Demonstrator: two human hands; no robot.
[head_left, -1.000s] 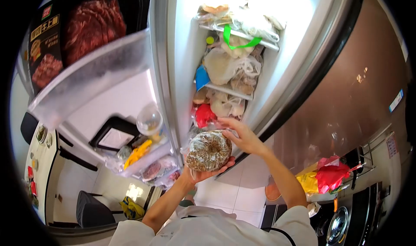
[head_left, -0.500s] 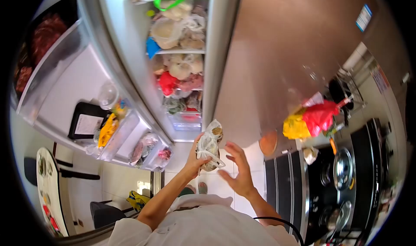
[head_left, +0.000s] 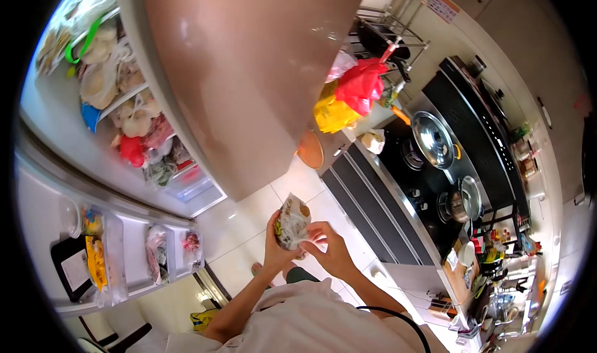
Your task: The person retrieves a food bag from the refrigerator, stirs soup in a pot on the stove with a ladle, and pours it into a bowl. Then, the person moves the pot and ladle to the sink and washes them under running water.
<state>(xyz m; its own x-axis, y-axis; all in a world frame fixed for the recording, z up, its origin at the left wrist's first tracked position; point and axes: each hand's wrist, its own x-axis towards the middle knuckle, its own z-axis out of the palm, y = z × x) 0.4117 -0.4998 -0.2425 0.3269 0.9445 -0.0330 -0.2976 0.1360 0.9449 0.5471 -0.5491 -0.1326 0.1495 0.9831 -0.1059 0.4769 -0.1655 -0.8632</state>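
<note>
A translucent plastic bag of food [head_left: 292, 221] is held in front of my body, over the floor. Brownish and green bits show through it, but the kind of food I cannot make out. My left hand [head_left: 273, 248] is wrapped round its left side and underside. At the lower right edge, my right hand [head_left: 331, 253] has thumb and fingertips pinched together on the bag's plastic.
To the left, the fridge-freezer stands open, with packed bags [head_left: 134, 117] on its shelves and a loaded door [head_left: 118, 253]. A red bag [head_left: 360, 86] hangs beyond it. Right is the counter with a gas stove [head_left: 398, 154], a lidded pan [head_left: 433, 140] and a pot [head_left: 457, 207].
My view has swung right, from the freezer toward the stove. My right hand, apart from the bag before with fingers spread, has closed on its edge. My left hand keeps its hold.
</note>
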